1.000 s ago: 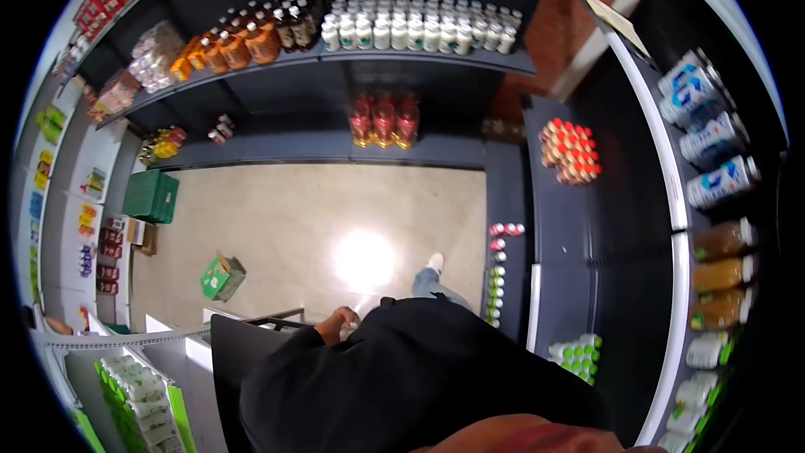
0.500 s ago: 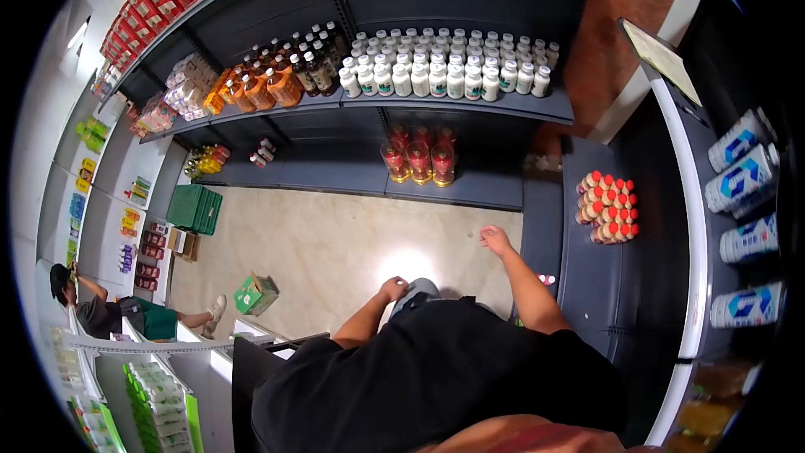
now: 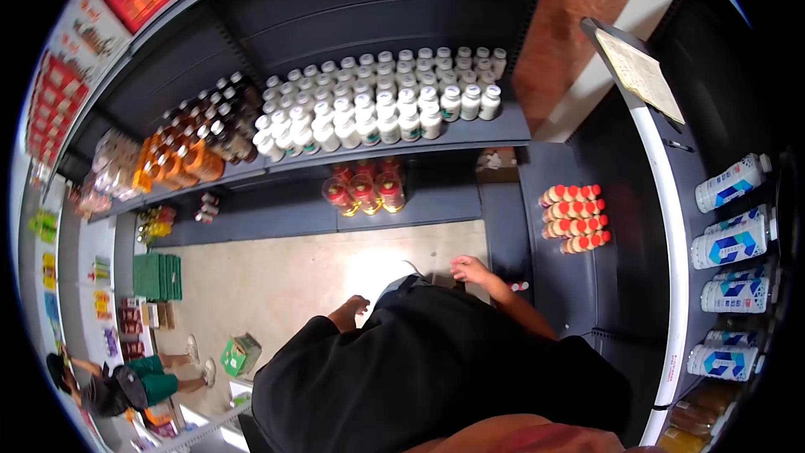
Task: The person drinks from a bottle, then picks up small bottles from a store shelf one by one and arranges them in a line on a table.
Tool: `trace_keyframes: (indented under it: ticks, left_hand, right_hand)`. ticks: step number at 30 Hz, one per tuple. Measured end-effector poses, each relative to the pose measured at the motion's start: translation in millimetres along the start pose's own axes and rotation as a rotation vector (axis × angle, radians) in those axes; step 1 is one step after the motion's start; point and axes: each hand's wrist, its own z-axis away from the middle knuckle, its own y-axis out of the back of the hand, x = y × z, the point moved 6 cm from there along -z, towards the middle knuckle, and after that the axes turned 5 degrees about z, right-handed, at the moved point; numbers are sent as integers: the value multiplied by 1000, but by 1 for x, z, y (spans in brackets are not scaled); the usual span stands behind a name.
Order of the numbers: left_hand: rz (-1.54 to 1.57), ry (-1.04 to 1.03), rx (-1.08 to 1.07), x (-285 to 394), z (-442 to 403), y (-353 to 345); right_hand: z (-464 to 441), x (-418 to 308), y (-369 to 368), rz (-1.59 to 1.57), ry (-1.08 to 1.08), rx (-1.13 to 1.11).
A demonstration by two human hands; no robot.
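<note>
Low beside my body hangs my left hand (image 3: pixel 358 305), nothing visible in it, its fingers loosely bent and slightly apart. My right hand (image 3: pixel 470 269) is in front of my waist, also holding nothing, fingers apart. Neither hand touches a shelf. Ahead, a dark shelf (image 3: pixel 394 154) bears rows of white bottles with white caps (image 3: pixel 366 128). Beneath them, on the lower board, stand clear-domed red packages with gold bases (image 3: pixel 365 193). To the right of my right hand, bottles with red caps (image 3: pixel 575 220) stand grouped on a low dark shelf.
Orange drink bottles (image 3: pixel 201 162) and dark bottles (image 3: pixel 226 141) stand further left. A clipboard with paper (image 3: pixel 641 72) lies upper right, above large white-and-blue bottles (image 3: pixel 729 237). On the floor are green crates (image 3: pixel 158 277) and a green carton (image 3: pixel 241 355). Another person (image 3: pixel 126 390) is at the left shelves.
My view has turned and moved nearer the shelf, so the white bottles appear further left. My right hand has come in towards my waist. The other person's legs have shifted.
</note>
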Motion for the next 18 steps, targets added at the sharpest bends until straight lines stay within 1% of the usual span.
trace_keyframes:
  ticks: [1, 2, 4, 6, 7, 8, 10, 11, 13, 16, 17, 18]
  left_hand:
    - [51, 30, 32, 25, 3, 20]
    - [65, -53, 56, 38, -11, 41]
    - [686, -38, 143, 62, -28, 81]
    - [552, -289, 286, 97, -60, 127]
    - [555, -314, 309, 115, -64, 144]
    - [561, -336, 334, 139, -67, 164]
    - [586, -427, 357, 181, -76, 194]
    - [668, -434, 340, 199, -83, 205]
    - [804, -464, 337, 231, -81, 218]
    - [926, -586, 339, 267, -61, 223]
    - [886, -618, 297, 270, -59, 218]
    - [782, -576, 309, 268, -56, 213]
  right_hand:
    - [-3, -15, 20, -44, 61, 82]
    - [-7, -28, 40, -89, 122, 159]
    - [-5, -60, 78, -282, 225, 346]
    - [-5, -89, 109, -316, 266, 449]
    - [-3, -101, 122, -333, 280, 497]
    - [2, -120, 128, -361, 348, 505]
    - [1, -157, 146, -305, 421, 529]
    - [2, -179, 160, -248, 451, 570]
    - [-5, -216, 187, -137, 512, 634]
    - [-23, -272, 239, -101, 797, 740]
    - [-19, -299, 250, -81, 863, 773]
    - [-26, -320, 266, -84, 875, 815]
